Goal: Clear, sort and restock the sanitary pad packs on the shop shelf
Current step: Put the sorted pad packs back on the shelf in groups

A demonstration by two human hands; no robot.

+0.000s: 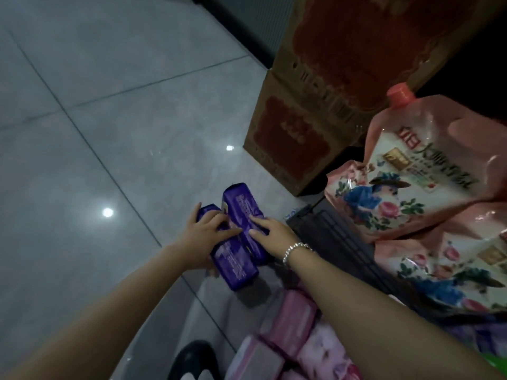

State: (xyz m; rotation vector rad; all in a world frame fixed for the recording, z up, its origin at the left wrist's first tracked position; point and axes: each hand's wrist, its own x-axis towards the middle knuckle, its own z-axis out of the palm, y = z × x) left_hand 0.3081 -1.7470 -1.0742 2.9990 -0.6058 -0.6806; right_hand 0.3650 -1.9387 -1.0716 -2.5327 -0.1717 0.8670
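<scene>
Purple packs [238, 237] bunched on the floor tiles [96, 119], centre frame, kept apart from the pink packs [290, 322] at bottom. My left hand [204, 229] grips one side; right hand [270, 231] rests flat-fingered on top, squaring the bundle for lifting.

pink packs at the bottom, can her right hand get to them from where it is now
Probably yes. The right hand rests with straight fingers on the purple packs, holding nothing, and the pink packs lie uncovered on the floor just under that forearm, so nothing looks in the way.
</scene>
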